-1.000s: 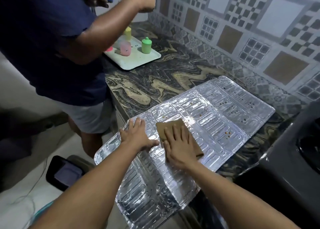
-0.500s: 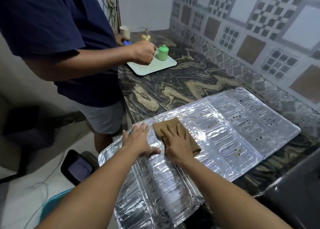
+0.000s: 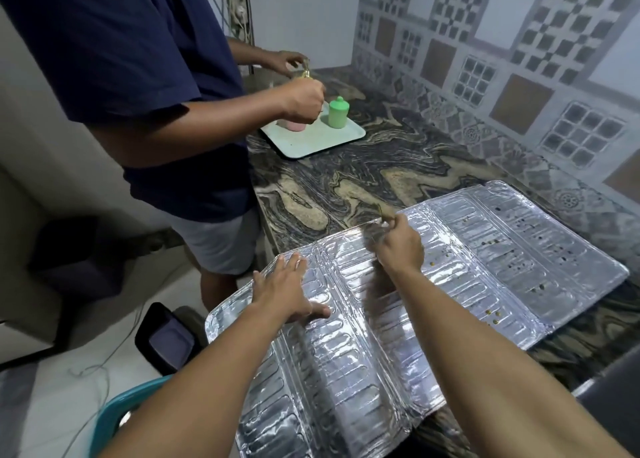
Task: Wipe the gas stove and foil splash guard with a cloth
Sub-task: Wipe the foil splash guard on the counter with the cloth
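Note:
The silver foil splash guard (image 3: 519,267) lies unfolded flat on the marbled counter (image 3: 346,180), and its near panel hangs over the counter's front edge. Dark and yellow specks dot its right panels. My left hand (image 3: 284,295) presses flat on the left panel with fingers spread. My right hand (image 3: 398,246) reaches to the foil's far edge with fingers curled over the brown cloth (image 3: 382,219). Only a blurred sliver of the cloth shows at the fingertips. A dark corner of the gas stove (image 3: 616,388) is at the lower right.
Another person (image 3: 138,77) in a navy shirt stands at the left, hands over a pale tray (image 3: 311,139) holding a green container (image 3: 337,113) and a pink one (image 3: 294,125). A tiled wall backs the counter. On the floor are a black box (image 3: 169,340) and a teal rim (image 3: 114,419).
My right hand slid with the cloth from the foil's middle away to its far edge. My left hand stayed pressed on the left panel. The view shifted left.

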`<state>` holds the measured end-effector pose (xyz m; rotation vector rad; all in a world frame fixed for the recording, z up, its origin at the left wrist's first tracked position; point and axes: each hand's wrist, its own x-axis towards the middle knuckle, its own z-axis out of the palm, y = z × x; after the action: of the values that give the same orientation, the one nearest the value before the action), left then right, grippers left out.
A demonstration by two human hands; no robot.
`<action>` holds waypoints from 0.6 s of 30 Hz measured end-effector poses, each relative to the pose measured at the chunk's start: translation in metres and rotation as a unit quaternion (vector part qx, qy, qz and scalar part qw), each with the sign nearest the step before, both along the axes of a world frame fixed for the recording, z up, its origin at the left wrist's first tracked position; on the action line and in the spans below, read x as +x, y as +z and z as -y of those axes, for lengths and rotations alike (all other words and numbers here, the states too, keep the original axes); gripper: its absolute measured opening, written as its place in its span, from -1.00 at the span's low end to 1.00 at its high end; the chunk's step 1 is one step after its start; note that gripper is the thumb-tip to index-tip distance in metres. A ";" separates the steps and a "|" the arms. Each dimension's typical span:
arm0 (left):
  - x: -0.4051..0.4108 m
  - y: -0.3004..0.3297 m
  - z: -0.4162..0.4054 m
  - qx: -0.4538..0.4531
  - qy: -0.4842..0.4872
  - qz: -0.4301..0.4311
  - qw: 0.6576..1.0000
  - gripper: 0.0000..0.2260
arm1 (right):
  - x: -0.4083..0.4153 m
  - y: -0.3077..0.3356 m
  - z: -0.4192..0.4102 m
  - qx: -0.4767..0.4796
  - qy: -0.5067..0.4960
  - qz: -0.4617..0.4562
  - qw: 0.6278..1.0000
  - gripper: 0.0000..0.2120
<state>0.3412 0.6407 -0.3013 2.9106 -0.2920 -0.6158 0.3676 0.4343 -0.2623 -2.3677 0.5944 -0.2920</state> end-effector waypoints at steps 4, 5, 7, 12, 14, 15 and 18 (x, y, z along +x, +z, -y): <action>-0.001 0.001 0.001 -0.007 0.005 0.004 1.000 0.12 | -0.013 0.003 -0.031 -0.067 0.155 -0.034 0.985 -0.72; -0.001 0.000 0.001 -0.007 0.007 0.006 1.000 0.12 | -0.018 -0.006 -0.038 -0.110 0.212 -0.048 0.970 -0.70; 0.000 0.000 0.000 -0.004 0.005 0.010 1.000 0.11 | -0.025 -0.027 -0.043 -0.177 0.296 -0.094 0.934 -0.54; -0.001 0.003 -0.001 0.007 0.006 0.008 1.000 0.12 | -0.018 -0.057 -0.034 -0.247 0.292 -0.130 0.915 -0.46; -0.001 0.005 0.000 0.010 0.006 -0.003 1.000 0.13 | -0.009 -0.054 -0.024 -0.244 0.252 -0.145 0.925 -0.45; -0.001 0.006 0.002 0.010 0.005 -0.008 1.000 0.13 | -0.003 -0.052 -0.014 -0.244 0.226 -0.153 0.931 -0.44; -0.002 0.010 0.002 0.009 0.007 -0.017 1.000 0.12 | 0.010 -0.047 0.021 -0.231 0.138 -0.192 0.944 -0.42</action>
<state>0.3389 0.6390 -0.2913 2.9143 -0.2630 -0.6691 0.3772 0.4132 -0.3095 -2.9550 0.3836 0.1850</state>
